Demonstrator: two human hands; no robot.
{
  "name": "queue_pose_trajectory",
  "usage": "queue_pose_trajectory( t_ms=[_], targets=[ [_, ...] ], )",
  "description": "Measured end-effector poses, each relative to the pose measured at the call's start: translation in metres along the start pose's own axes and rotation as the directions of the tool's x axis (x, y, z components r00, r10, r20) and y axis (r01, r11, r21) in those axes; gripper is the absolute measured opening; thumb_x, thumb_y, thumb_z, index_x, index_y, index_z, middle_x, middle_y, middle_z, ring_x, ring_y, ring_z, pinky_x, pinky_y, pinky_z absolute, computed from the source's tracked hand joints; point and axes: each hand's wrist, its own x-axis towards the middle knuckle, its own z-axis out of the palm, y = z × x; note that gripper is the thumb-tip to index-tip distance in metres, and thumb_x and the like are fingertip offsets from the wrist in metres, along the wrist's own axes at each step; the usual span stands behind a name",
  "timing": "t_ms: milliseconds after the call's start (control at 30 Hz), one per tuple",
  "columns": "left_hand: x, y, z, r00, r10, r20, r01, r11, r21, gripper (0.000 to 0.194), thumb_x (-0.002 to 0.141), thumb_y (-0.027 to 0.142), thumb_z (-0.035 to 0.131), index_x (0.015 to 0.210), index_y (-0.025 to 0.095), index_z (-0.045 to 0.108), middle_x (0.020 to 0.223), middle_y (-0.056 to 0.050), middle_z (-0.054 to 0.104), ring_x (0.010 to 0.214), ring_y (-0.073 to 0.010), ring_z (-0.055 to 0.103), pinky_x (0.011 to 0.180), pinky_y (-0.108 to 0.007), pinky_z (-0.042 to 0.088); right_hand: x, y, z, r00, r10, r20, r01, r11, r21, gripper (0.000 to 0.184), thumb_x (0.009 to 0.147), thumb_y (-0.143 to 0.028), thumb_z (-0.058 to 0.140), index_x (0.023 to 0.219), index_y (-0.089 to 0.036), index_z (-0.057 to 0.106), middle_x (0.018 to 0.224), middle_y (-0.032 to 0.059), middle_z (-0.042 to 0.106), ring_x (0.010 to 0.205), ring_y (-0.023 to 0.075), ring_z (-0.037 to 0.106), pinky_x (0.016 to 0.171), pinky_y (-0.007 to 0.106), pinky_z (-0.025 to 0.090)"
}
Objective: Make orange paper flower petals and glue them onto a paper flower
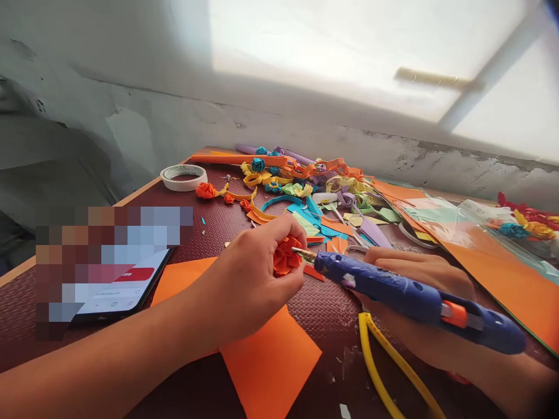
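Note:
My left hand (248,273) is closed around a small orange rolled paper flower (286,256), held just above the dark red table (318,314). My right hand (419,279) grips a blue glue gun (414,299) with an orange trigger. The gun's metal tip touches the flower's right side. A yellow cord (384,366) runs from the gun toward me. An orange paper sheet (266,361) lies under my left wrist.
A phone (126,291) lies at the left. A roll of white tape (183,176) sits at the back left. Several coloured paper strips, scraps and rolled flowers (305,186) crowd the back. Orange sheets and a plastic bag (480,244) lie at the right.

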Motion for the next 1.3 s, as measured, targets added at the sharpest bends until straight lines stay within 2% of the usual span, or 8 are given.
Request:
queue_pose_trajectory(
  t_ms=[67,267,467,633,800,1033,1200,1300],
  targets=[
    [0.001,0.000,0.000,1.000,0.013,-0.007,-0.013,1.000,0.010,0.013,0.082,0.014,0.061,0.086,0.025,0.054,0.063,0.010,0.049,0.054,-0.0084,0.042,0.049,-0.021,0.036,0.001,-0.003,-0.001,0.999,0.007,-0.034,-0.008,1.000,-0.027,0.021,0.089,-0.007,0.064,0.076,-0.022,0.057,0.065,-0.0024,0.056,0.053,0.0123,0.052,0.051,0.026,0.043],
    [0.003,0.000,-0.002,0.999,0.031,0.015,-0.031,0.999,0.029,0.013,0.082,0.016,0.059,0.090,0.024,0.054,0.065,0.009,0.053,0.054,-0.0085,0.044,0.047,-0.020,0.036,0.003,-0.012,-0.001,0.993,0.065,-0.096,-0.066,0.998,-0.010,0.018,0.089,-0.007,0.067,0.082,-0.024,0.065,0.067,-0.0023,0.062,0.056,0.0134,0.059,0.052,0.025,0.047],
    [0.002,-0.001,-0.001,1.000,0.008,0.006,-0.008,1.000,0.006,0.014,0.083,0.017,0.061,0.091,0.025,0.054,0.067,0.010,0.057,0.055,-0.0093,0.048,0.049,-0.021,0.039,0.002,-0.010,0.002,0.994,0.087,-0.072,-0.086,0.996,0.021,0.019,0.087,-0.009,0.072,0.092,-0.026,0.066,0.076,-0.0038,0.068,0.056,0.0112,0.059,0.052,0.024,0.047],
    [0.001,-0.001,-0.002,0.999,0.034,0.031,-0.033,0.999,-0.027,0.014,0.083,0.016,0.062,0.091,0.025,0.053,0.068,0.010,0.057,0.057,-0.0087,0.050,0.050,-0.020,0.041,0.001,-0.003,0.005,0.996,0.090,-0.009,-0.090,0.995,0.031,0.016,0.089,-0.010,0.072,0.089,-0.024,0.063,0.084,-0.0011,0.069,0.068,0.0134,0.062,0.064,0.026,0.050],
    [0.002,-0.001,0.000,0.999,0.038,0.025,-0.038,0.999,-0.004,0.014,0.083,0.016,0.062,0.089,0.024,0.054,0.069,0.009,0.058,0.060,-0.0099,0.052,0.052,-0.021,0.042,-0.001,0.000,0.005,0.994,0.105,0.020,-0.106,0.994,0.030,0.019,0.089,-0.009,0.072,0.086,-0.024,0.061,0.081,-0.0026,0.064,0.068,0.0125,0.058,0.063,0.026,0.046],
    [0.001,-0.001,0.002,1.000,0.010,0.010,-0.009,0.999,-0.039,0.015,0.082,0.016,0.061,0.089,0.026,0.053,0.072,0.008,0.063,0.063,-0.0123,0.057,0.051,-0.024,0.041,-0.002,0.002,0.005,0.996,0.072,0.047,-0.074,0.997,0.032,0.030,0.089,-0.006,0.069,0.076,-0.021,0.047,0.069,-0.0057,0.046,0.059,0.0094,0.044,0.055,0.025,0.035],
    [0.001,-0.003,0.001,0.999,0.023,-0.027,-0.024,0.999,-0.036,0.018,0.080,0.014,0.064,0.088,0.026,0.054,0.067,0.009,0.057,0.058,-0.0111,0.051,0.050,-0.023,0.040,-0.003,0.004,0.005,0.996,0.068,0.052,-0.072,0.996,0.060,0.032,0.090,-0.008,0.068,0.073,-0.021,0.043,0.068,-0.0057,0.044,0.059,0.0097,0.044,0.056,0.025,0.035],
    [0.002,-0.003,0.000,0.999,0.028,-0.039,-0.029,0.999,-0.031,0.018,0.079,0.014,0.064,0.088,0.026,0.054,0.067,0.010,0.056,0.056,-0.0101,0.049,0.049,-0.022,0.040,-0.004,0.004,0.005,0.996,0.073,0.044,-0.075,0.996,0.040,0.029,0.089,-0.009,0.067,0.073,-0.021,0.046,0.067,-0.0053,0.046,0.058,0.0101,0.045,0.055,0.025,0.038]
  ],
)
